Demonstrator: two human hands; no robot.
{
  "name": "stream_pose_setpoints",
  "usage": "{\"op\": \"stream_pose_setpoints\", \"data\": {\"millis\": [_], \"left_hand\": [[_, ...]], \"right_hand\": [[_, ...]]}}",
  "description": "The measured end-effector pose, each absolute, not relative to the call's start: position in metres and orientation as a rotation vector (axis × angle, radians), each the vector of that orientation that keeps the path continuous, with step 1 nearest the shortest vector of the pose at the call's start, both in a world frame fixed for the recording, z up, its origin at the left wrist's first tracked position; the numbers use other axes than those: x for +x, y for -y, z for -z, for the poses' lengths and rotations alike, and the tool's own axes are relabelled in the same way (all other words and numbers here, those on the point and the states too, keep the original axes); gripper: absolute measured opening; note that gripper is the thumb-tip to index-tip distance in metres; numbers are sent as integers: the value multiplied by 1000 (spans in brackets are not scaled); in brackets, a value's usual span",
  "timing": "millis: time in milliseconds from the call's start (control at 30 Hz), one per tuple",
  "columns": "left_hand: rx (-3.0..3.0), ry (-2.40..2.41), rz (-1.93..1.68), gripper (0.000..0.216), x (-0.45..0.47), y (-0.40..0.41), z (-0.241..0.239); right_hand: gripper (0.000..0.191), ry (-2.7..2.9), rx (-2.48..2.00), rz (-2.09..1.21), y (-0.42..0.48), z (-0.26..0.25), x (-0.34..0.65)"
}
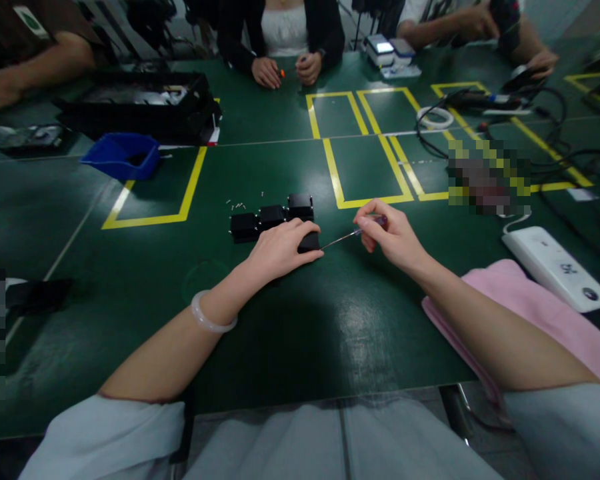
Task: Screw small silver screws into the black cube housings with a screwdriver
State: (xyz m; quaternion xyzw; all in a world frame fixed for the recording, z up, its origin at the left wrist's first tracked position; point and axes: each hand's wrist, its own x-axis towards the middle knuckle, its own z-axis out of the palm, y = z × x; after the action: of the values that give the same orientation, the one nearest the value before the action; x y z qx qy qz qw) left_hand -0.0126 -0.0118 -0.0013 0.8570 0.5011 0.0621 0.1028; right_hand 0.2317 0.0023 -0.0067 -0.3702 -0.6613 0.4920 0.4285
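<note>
Under my left hand point(280, 249) is a small black box point(309, 242), gripped between thumb and fingers on the green table. My right hand point(387, 233) is closed around the handle of a screwdriver point(341, 239). Its thin shaft points left, and the tip meets the right side of the held box near my left thumb. Three similar black boxes stand in a slanting row just beyond my left hand: a left one point(243, 227), a middle one point(272, 215) and a right one point(300, 205). Several tiny screws point(239, 206) lie behind them.
A blue bin point(123, 155) and a large black tray point(140, 100) are at the back left. To the right lie a white power strip point(557, 267), a pink cloth point(503, 287) and tangled black cables point(555, 127). Other people sit across the table point(280, 333), which bears yellow tape outlines.
</note>
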Motion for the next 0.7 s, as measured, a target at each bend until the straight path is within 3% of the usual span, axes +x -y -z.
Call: {"op": "stream_pose_setpoints", "data": {"millis": [700], "left_hand": [[2528, -1482, -169, 46, -12, 12, 0]], "right_hand": [[28, 1664, -955, -1212, -2, 6, 232]]}}
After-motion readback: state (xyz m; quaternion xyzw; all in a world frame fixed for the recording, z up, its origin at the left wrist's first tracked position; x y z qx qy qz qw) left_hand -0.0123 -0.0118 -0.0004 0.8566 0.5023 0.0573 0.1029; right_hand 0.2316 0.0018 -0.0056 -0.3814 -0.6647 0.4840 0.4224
